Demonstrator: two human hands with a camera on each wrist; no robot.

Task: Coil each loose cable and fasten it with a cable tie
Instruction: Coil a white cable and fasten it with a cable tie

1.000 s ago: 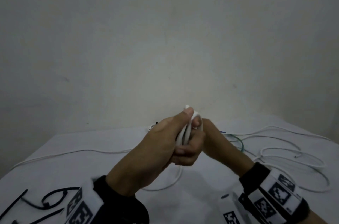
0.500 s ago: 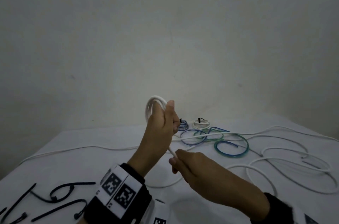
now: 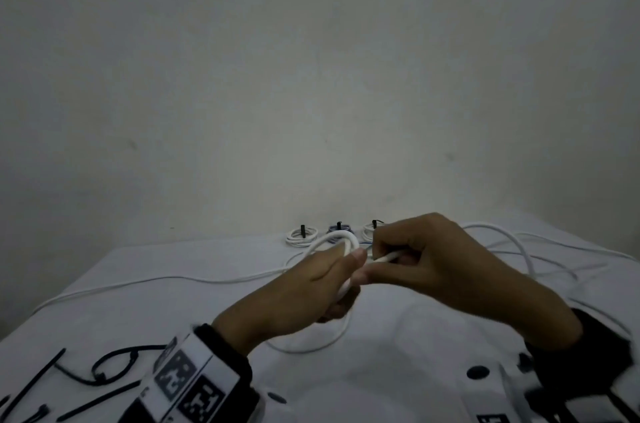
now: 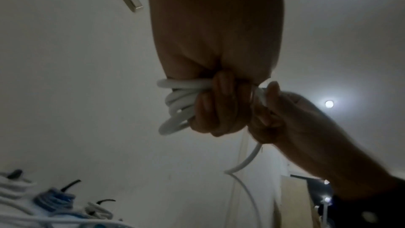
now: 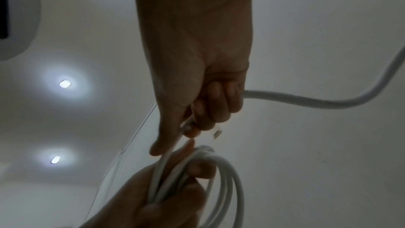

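Left hand (image 3: 311, 287) fist-gripped round the coiled loops of the white round cable (image 3: 341, 239), held above the white-covered worktop (image 3: 173, 312) near centre; right hand (image 3: 426, 263) pinches the cable's free run just right of the coil; three tied small coils (image 3: 302, 235) far centre, black plastic cable ties (image 3: 104, 370) near left

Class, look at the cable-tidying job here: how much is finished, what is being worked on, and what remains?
Done: three tied coils sit at the table's far edge.
In hand: the left hand grips a white coil, while the right hand feeds its loose end.
Left: tying this coil with a black cable tie, then the loose white cables.
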